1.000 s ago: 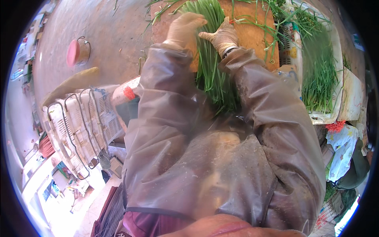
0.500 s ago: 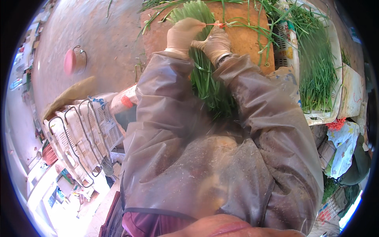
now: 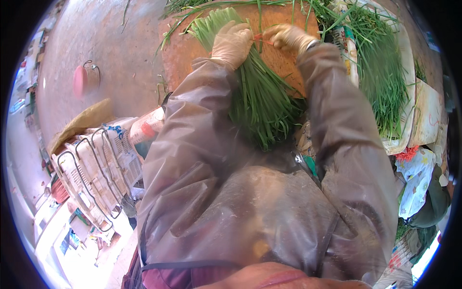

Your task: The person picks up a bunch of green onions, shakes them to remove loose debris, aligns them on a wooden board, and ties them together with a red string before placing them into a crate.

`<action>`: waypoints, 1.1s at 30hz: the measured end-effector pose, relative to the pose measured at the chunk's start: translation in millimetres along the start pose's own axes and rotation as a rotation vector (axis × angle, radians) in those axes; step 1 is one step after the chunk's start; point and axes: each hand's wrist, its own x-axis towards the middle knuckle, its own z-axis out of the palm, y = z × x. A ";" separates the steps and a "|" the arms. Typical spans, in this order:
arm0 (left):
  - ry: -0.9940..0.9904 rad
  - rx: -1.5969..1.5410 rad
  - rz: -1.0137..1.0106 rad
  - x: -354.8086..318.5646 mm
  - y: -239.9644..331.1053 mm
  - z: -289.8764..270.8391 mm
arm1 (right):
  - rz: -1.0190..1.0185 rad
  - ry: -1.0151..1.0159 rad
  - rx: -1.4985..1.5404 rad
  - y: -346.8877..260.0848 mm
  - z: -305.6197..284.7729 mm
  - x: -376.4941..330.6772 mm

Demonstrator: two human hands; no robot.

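Observation:
A thick bunch of garlic chives (image 3: 262, 98) lies on a worn orange-brown board (image 3: 180, 67), pale stem ends at the far left and leaf ends toward me. My gloved left hand (image 3: 232, 44) is closed around it near the stems. Just right of the bunch, my gloved right hand (image 3: 290, 38) pinches a thin red tie (image 3: 266, 41), which stretches across to the left hand. The right fingers are slightly blurred. How the tie passes around the stems is hidden by my left hand.
Loose green leaves (image 3: 332, 19) straggle over the board's far right edge. A white crate (image 3: 409, 108) heaped with chives (image 3: 382, 82) stands at the right. To the left are stacked white plastic crates (image 3: 98, 164) and a pink round-topped object (image 3: 80, 82) on the floor.
My right hand has moved right, away from the left hand, drawing the red tie outward. The bunch's leaf ends now fan out farther to the right.

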 end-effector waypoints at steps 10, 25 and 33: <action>0.047 -0.025 0.009 -0.4 -1.0 0.5 | -0.519 0.686 -0.494 5.0 44.2 -10.1; 0.060 -0.131 -0.061 -18.8 -26.9 -39.0 | -0.579 0.522 -0.916 -58.7 93.8 -0.4; 0.132 -0.128 -0.078 -24.4 -36.2 -15.1 | -0.065 0.137 0.910 -23.8 92.4 15.0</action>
